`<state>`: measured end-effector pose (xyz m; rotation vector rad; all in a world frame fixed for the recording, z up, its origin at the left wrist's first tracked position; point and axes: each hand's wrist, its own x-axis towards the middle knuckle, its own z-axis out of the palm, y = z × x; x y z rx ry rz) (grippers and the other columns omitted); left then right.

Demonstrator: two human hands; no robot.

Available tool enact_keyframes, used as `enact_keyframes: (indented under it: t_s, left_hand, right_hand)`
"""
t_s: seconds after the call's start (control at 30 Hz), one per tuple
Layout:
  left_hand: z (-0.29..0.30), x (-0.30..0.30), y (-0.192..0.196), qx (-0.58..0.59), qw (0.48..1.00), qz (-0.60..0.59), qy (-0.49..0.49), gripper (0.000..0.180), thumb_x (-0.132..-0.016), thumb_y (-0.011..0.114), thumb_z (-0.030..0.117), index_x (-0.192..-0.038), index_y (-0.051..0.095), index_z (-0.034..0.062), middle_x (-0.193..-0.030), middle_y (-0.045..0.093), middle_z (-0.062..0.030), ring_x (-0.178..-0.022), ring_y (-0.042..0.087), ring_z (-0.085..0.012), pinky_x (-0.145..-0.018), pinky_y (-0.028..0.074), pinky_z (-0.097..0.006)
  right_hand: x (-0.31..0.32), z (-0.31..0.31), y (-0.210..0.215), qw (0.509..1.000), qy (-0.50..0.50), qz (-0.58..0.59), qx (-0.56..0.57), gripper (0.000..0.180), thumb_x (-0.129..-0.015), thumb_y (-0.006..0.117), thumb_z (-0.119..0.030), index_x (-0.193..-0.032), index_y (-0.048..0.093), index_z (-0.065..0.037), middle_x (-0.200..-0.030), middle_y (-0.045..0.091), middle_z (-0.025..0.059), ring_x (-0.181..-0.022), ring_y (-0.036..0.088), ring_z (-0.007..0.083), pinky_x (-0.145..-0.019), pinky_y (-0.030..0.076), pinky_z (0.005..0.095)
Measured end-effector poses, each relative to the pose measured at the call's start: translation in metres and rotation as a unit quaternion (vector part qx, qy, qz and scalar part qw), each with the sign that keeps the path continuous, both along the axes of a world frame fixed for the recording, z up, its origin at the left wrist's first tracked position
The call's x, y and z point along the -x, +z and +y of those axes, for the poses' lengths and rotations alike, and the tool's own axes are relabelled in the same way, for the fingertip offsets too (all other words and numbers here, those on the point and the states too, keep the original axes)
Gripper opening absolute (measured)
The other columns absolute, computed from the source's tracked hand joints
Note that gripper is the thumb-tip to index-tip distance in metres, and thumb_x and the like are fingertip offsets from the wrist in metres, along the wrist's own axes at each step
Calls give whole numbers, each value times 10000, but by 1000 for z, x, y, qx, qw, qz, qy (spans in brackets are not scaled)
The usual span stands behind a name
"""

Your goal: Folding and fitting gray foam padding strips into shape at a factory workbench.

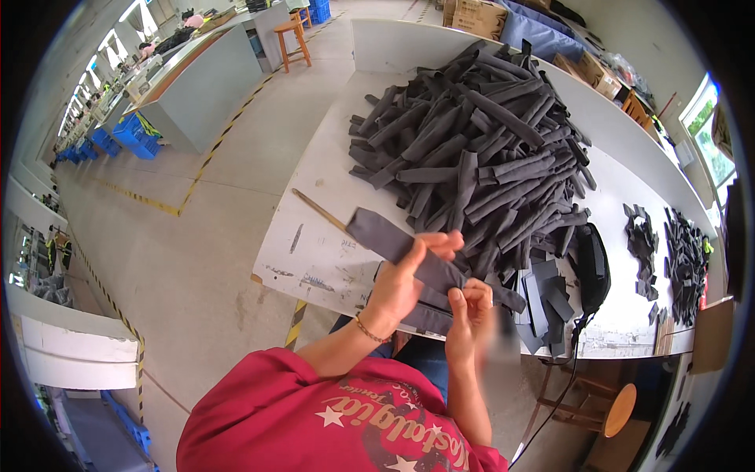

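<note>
A flat, tube-like strip of dark grey fabric point(381, 237) slants across the near edge of the white table point(275, 240). My left hand point(403, 282) holds it near the middle, thumb on top and fingers stretched along its far side. At the strip's right end, my right hand point(470, 307) pinches the fabric between thumb and fingers. A thin wooden stick point(318, 209) lies on the table and runs up to the strip's left end; whether it goes inside cannot be seen. More dark fabric point(427, 318) lies below my hands at the table edge.
A large heap of similar dark fabric strips point(480, 134) covers the table's middle. To the right are flat dark pieces point(546, 303), a black pouch point(594, 267) with a cord, and smaller dark piles point(684, 263). A low white board point(393, 47) borders the far side. A wooden stool point(613, 409) stands below right.
</note>
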<state>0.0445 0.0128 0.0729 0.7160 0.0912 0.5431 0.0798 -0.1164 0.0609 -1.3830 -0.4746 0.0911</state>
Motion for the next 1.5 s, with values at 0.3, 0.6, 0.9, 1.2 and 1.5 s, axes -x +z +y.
enact_keyframes:
  t_s: [0.3, 0.6, 0.9, 1.2, 1.5]
  left_hand:
    - [-1, -1, -23, 52, 992, -30, -111, 375, -1021, 455, 355, -1234, 584, 75, -1395, 509, -172, -1264, 499, -312, -1061, 406, -455]
    - [34, 4, -45, 152, 987, 52, 4, 355, -1031, 448, 224, -1287, 493, -18, -1295, 571, -188, -1207, 557, -327, -1024, 483, -449]
    - [68, 31, -84, -287, 900, 310, 111, 183, -835, 727, 110, -985, 722, 6, -799, 685, -14, -724, 599, -67, -658, 490, -222]
    - [69, 39, -95, -506, 775, 352, 140, 146, -765, 743, 52, -908, 716, 51, -845, 643, -57, -711, 616, -170, -662, 512, -295]
    - [23, -12, -64, -640, 739, 145, 155, 135, -753, 724, 51, -876, 669, 63, -853, 609, -82, -817, 603, -293, -742, 501, -387]
  right_hand:
    - [-18, -12, -13, 955, 93, 270, -82, 121, -913, 666, -104, -989, 649, -12, -857, 633, 3, -740, 573, 72, -747, 506, 227]
    - [-31, -27, -38, 955, 63, 284, -56, 112, -918, 654, -89, -990, 653, -3, -864, 654, 13, -740, 601, 81, -639, 503, 236]
    - [-37, -24, -64, 975, -1, 161, 153, 117, -884, 696, -70, -956, 654, 12, -760, 573, -23, -671, 510, 55, -587, 431, 206]
    - [-36, -18, -85, 946, -64, 1, 319, 202, -826, 742, -88, -970, 629, -3, -749, 583, 40, -647, 528, 124, -615, 455, 281]
    - [-76, -102, -65, 884, -303, -106, 340, 91, -891, 653, -89, -878, 623, -4, -739, 598, 66, -646, 545, 158, -618, 461, 309]
